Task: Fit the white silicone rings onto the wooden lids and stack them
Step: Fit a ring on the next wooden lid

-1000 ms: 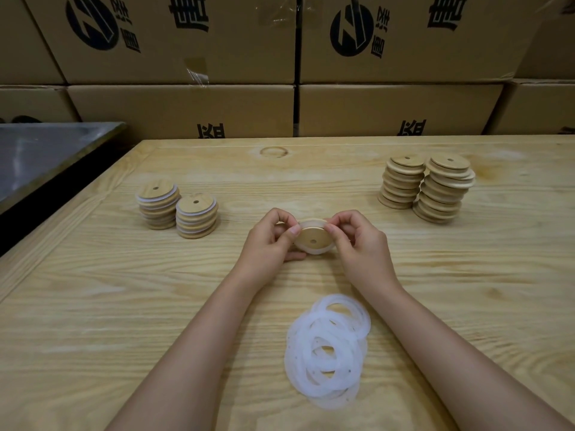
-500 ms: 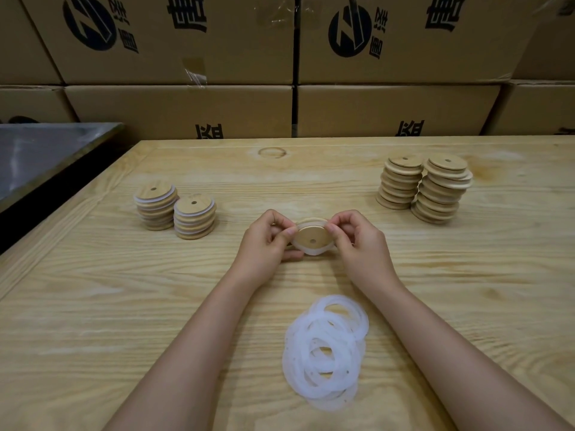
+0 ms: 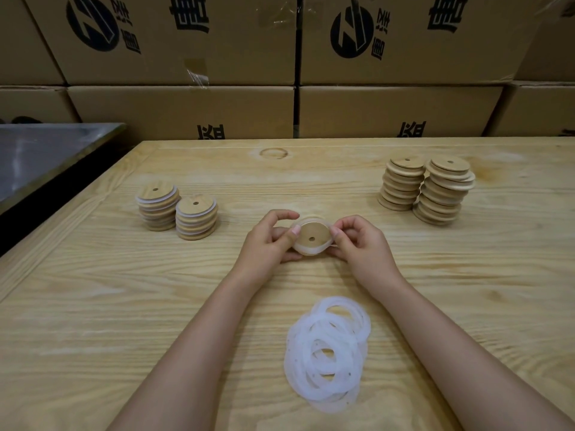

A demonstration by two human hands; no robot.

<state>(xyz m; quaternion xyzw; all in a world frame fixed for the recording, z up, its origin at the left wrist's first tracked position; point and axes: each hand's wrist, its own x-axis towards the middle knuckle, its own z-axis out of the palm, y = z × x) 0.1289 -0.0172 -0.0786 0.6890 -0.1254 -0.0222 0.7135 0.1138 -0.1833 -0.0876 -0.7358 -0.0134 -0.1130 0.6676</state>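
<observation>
Now, the round wooden lid is held just beyond the loose pile of white silicone rings, over the pale wooden desk. The left grip and the right grip both pinch its rim, stretching a thin white ring around it. Lid looks light, stiff; ring soft, springy, likely best worked at the edge.

Pale pine table, strong grain, one round knot near the far edge. Behind it, stacked cardboard boxes with black printed logos; clear tape on one. Left: grey metal surface, dark gap between it and the table. Light soft, even
</observation>
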